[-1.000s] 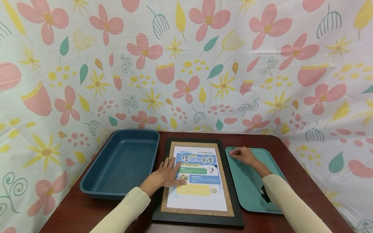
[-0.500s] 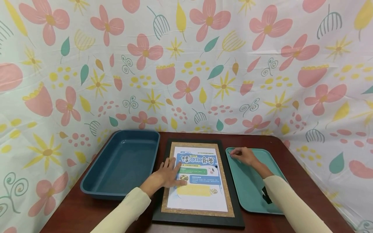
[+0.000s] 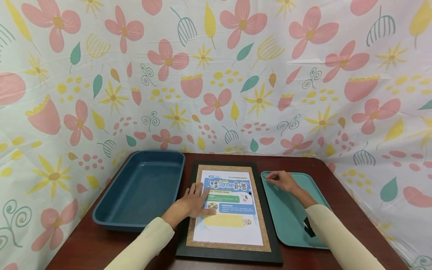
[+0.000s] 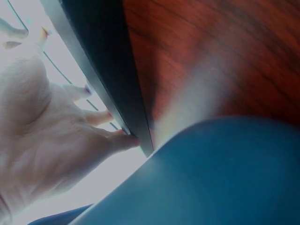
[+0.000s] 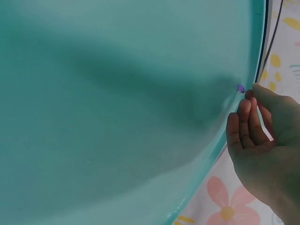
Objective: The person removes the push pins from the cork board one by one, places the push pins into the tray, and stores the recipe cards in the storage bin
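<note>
A blue bin (image 3: 145, 191) and teal tray (image 3: 287, 221) flank the board (image 3: 229, 255) — left hand (image 3: 193, 202) splayed on it, right hand (image 3: 284, 180) pinching a purple bit (image 5: 240, 88).

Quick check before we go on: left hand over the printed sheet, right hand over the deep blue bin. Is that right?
Not quite: the right hand is over the teal tray, as the head view shows. The left hand is indeed over the printed sheet.
</note>
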{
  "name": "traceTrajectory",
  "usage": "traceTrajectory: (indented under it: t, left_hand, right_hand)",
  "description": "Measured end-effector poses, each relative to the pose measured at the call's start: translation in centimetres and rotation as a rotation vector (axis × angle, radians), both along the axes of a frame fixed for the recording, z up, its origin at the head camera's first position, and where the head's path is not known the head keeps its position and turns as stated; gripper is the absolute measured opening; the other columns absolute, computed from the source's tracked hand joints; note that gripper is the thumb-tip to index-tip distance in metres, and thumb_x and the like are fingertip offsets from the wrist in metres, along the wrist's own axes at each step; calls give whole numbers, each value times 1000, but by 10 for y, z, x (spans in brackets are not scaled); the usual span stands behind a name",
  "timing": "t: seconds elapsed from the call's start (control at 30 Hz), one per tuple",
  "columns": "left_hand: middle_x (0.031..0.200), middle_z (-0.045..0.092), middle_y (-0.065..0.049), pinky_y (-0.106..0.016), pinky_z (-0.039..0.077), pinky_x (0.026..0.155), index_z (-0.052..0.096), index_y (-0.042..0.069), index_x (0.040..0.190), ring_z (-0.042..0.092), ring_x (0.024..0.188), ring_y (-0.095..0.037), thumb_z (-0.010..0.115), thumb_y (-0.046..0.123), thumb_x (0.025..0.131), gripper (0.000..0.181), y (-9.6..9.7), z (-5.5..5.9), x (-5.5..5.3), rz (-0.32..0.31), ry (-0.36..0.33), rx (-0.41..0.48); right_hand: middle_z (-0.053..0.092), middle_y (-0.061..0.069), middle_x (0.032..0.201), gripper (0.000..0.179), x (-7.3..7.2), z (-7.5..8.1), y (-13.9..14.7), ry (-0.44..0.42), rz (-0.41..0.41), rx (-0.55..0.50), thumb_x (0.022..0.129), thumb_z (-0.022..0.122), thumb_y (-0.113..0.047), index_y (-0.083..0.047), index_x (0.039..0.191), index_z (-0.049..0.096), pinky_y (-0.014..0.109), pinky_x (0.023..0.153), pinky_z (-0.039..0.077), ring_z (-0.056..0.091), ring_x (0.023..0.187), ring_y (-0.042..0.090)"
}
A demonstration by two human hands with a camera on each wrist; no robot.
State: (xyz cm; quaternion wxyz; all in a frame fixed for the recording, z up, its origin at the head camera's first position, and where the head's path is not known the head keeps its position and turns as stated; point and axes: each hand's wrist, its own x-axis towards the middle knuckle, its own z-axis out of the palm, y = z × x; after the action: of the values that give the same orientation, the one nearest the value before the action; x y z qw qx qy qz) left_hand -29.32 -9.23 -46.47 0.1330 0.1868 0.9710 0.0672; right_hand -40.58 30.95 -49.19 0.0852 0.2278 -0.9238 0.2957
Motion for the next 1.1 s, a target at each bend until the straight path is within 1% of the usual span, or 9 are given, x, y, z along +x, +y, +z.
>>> traceTrajectory:
  t: [0.1, 0.27, 0.37, 0.6, 0.67, 0.83, 0.97, 1.1]
  left_hand:
    - [173, 8, -19, -59, 17, 124, 20, 14, 168, 7, 158, -44, 54, 71, 97, 97, 0, 1, 0, -1, -4, -4]
    - [172, 9, -19, -59, 18, 124, 20, 13, 168, 7, 158, -44, 54, 71, 97, 97, -1, 3, 1, -2, -4, -4]
    - [172, 10, -20, -59, 18, 124, 21, 13, 167, 8, 158, -44, 54, 71, 97, 97, -2, 3, 2, -3, 0, -2]
    - [173, 7, -20, -59, 17, 124, 19, 13, 168, 6, 158, -44, 53, 71, 97, 97, -2, 3, 2, -14, -10, 1]
    - [173, 7, -20, -59, 17, 124, 20, 13, 168, 6, 158, -44, 53, 72, 97, 97, -2, 2, 1, -12, -10, 2]
    - [173, 7, -19, -58, 17, 125, 19, 14, 168, 6, 158, -43, 52, 73, 97, 98, -1, 1, 1, -7, -9, -13]
    - [173, 7, -19, -58, 17, 125, 18, 14, 168, 6, 158, -43, 52, 73, 97, 98, -1, 1, 1, -5, -10, -17]
    - [173, 8, -19, -58, 17, 125, 19, 14, 168, 6, 158, -43, 53, 72, 97, 98, -1, 1, 1, 0, -9, -13]
  right_hand:
    - [77, 14, 96, 11, 1, 2, -4, -2, 1, 3, 96, 73, -5, 2, 103, 78, 30, 69, 58, 72, 83, 25]
    - [77, 14, 98, 13, 1, 4, -10, -17, 1, 9, 97, 73, -6, 2, 106, 79, 32, 70, 59, 71, 82, 22]
    - [77, 15, 99, 14, 3, 6, -13, -19, 15, 9, 97, 73, -5, 2, 107, 78, 33, 71, 59, 71, 82, 22]
    - [77, 13, 99, 14, 10, 9, -23, -32, 27, 15, 97, 74, -6, 1, 107, 79, 29, 70, 57, 72, 84, 23]
    - [77, 13, 99, 14, 12, 9, -26, -31, 39, 18, 97, 73, -7, 1, 107, 79, 30, 69, 57, 72, 84, 23]
    - [77, 11, 98, 14, 15, 9, -33, -35, 53, 15, 97, 74, -8, 0, 107, 79, 32, 71, 58, 72, 84, 23]
    - [76, 9, 96, 14, 17, 8, -38, -43, 80, 9, 96, 75, -8, 0, 106, 79, 34, 74, 60, 74, 85, 24]
    - [76, 7, 95, 14, 19, 7, -42, -33, 116, 14, 96, 75, -8, -1, 107, 79, 33, 73, 60, 73, 84, 22]
